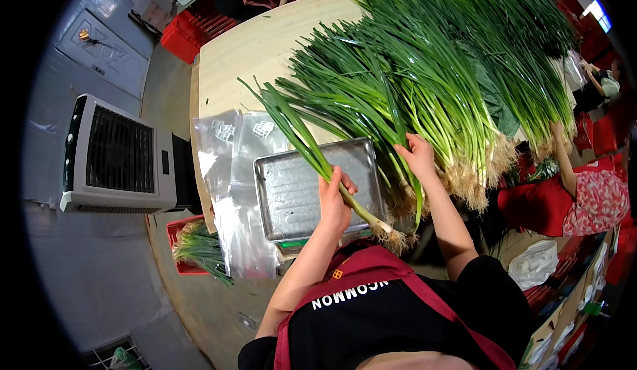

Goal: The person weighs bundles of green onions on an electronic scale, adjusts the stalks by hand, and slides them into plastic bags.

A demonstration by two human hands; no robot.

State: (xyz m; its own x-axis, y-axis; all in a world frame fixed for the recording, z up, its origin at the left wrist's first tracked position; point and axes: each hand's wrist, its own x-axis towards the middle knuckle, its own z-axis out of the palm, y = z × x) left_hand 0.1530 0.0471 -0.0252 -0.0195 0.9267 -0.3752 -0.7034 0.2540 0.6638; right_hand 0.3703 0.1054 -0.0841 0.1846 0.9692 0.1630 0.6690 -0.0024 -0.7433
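Note:
My left hand [336, 201] is wrapped round a few long green onions [302, 138]. Their green tops point up and left, and their rooted white ends hang past the near edge of a metal tray [260, 201]. The tray sits on what looks like a scale, whose green-lit front [290, 244] shows partly below it. Just right of the tray, my right hand [419, 157] pinches a green onion leaf [419, 201] that hangs down toward the roots. Beyond it lies a large pile of green onions [431, 91], roots toward me.
Clear plastic bags [247, 237] lie left of the tray on the pale table [245, 51]. A red crate of green onions [174, 237] stands on the floor beside an air cooler [119, 157]. At right, another person's hand [559, 134] touches the pile. More people work farther off.

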